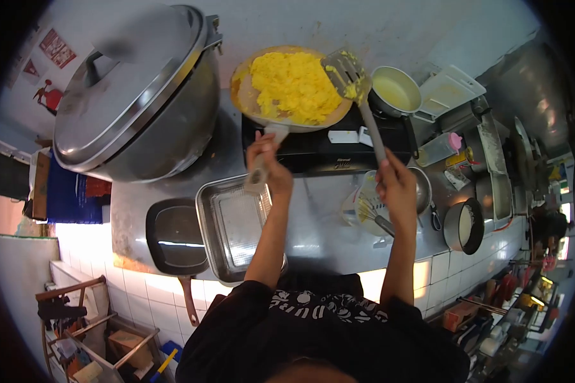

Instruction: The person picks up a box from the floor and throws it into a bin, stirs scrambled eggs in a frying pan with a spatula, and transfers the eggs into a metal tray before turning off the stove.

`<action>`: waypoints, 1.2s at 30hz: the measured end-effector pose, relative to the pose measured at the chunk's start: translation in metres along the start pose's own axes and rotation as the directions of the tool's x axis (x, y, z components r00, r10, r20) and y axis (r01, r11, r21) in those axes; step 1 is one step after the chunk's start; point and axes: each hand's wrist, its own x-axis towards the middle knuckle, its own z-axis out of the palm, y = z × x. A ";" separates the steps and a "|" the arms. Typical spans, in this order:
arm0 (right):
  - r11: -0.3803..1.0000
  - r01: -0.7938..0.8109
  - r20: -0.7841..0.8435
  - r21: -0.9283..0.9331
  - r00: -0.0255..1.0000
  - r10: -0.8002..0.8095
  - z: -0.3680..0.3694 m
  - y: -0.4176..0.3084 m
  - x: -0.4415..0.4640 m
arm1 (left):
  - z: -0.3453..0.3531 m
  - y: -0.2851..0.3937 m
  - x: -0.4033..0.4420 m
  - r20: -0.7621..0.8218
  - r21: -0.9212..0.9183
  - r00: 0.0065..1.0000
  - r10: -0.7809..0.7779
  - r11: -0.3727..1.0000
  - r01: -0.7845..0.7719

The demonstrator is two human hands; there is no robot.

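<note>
My left hand (pixel 269 163) is closed round the light handle of a frying pan (pixel 241 96), which is tilted over the black stove (pixel 313 152). Yellow scrambled egg (pixel 294 86) covers much of the pan's inside. In my right hand (pixel 396 182) is the grey handle of a slotted spatula (pixel 372 124). Its head, with bits of egg on it, is at the pan's right edge. Below my left hand, beside my forearm, lies a rectangular metal tray (pixel 233 226).
A large lidded pot (pixel 140 96) stands at the left. A dark square pan (pixel 176 236) is beside the tray. Right of the stove are a small pot (pixel 396 91), a pink-capped bottle (pixel 439 149) and a round tin (pixel 463 225). A whisk (pixel 378 219) lies near my right forearm.
</note>
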 end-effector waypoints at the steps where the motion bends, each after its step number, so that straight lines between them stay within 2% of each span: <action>1: 1.000 0.000 -0.015 -0.005 1.000 0.000 -0.002 0.004 -0.002 | 0.000 -0.010 0.009 -0.081 -0.121 0.996 0.048 0.991 -0.058; 2: 0.997 -0.038 0.000 0.062 0.999 0.038 -0.004 0.007 -0.003 | 0.003 -0.010 0.022 -0.076 -0.130 0.996 0.038 0.990 -0.048; 4: 0.989 -0.088 0.018 0.119 0.996 0.086 -0.008 0.014 -0.004 | 0.008 0.001 0.043 -0.103 -0.299 0.994 0.047 0.951 -0.076; 8: 0.989 -0.086 -0.005 0.119 0.996 0.087 -0.014 0.018 0.004 | 0.024 0.034 0.071 -0.193 -0.221 0.980 0.046 0.971 -0.089; 10: 0.988 -0.081 -0.010 0.135 0.997 0.083 -0.013 0.019 0.010 | 0.026 0.041 0.079 -0.399 -0.292 0.908 -0.127 0.956 0.006; 14: 0.990 -0.080 -0.036 0.118 0.996 0.085 -0.017 0.018 0.012 | 0.031 0.055 0.083 -0.393 -0.291 0.912 -0.120 0.957 0.001; 17: 0.993 -0.066 -0.037 0.102 0.997 0.070 -0.024 0.022 0.011 | 0.029 0.081 0.089 -0.339 -0.266 0.936 -0.097 0.964 0.004; 20: 0.991 -0.062 -0.042 0.120 0.997 0.067 -0.027 0.016 0.003 | 0.008 0.113 0.094 -0.286 -0.323 0.952 -0.106 0.946 0.008; 22: 0.998 -0.017 -0.016 0.060 1.000 0.018 -0.032 0.007 -0.005 | -0.005 0.139 0.092 -0.223 -0.435 0.969 -0.104 0.901 -0.003; 24: 0.999 -0.029 0.017 0.016 0.999 0.029 -0.039 0.002 -0.020 | -0.021 0.171 0.087 -0.248 -0.387 0.965 -0.090 0.922 -0.013; 26: 0.996 0.030 0.056 -0.079 0.998 -0.026 -0.047 -0.004 -0.027 | -0.040 0.197 0.084 -0.122 -0.492 0.988 -0.092 0.870 0.021; 28: 0.995 0.043 0.110 -0.089 0.993 -0.033 -0.044 -0.004 -0.048 | -0.072 0.235 0.080 -0.044 -0.455 0.999 -0.031 0.890 0.008; 31: 0.989 0.053 0.295 -0.141 0.955 -0.009 -0.046 0.007 -0.067 | -0.100 0.287 0.069 -0.003 -0.358 1.000 0.011 0.934 -0.011; 32: 0.990 0.048 0.304 -0.129 0.953 -0.006 -0.042 0.010 -0.073 | -0.106 0.301 0.065 0.006 -0.332 1.000 0.025 0.943 -0.022; 34: 0.965 0.155 0.426 -0.211 0.903 -0.052 -0.031 0.016 -0.082 | -0.116 0.322 0.057 0.026 -0.271 0.999 0.048 0.962 -0.039; 35: 0.938 0.263 0.471 -0.228 0.872 -0.130 -0.025 0.027 -0.084 | -0.123 0.330 0.053 0.041 -0.208 0.998 0.044 0.978 -0.034; 36: 0.940 0.264 0.476 -0.215 0.869 -0.135 -0.020 0.032 -0.086 | -0.127 0.335 0.050 0.059 -0.151 0.997 0.043 0.988 -0.034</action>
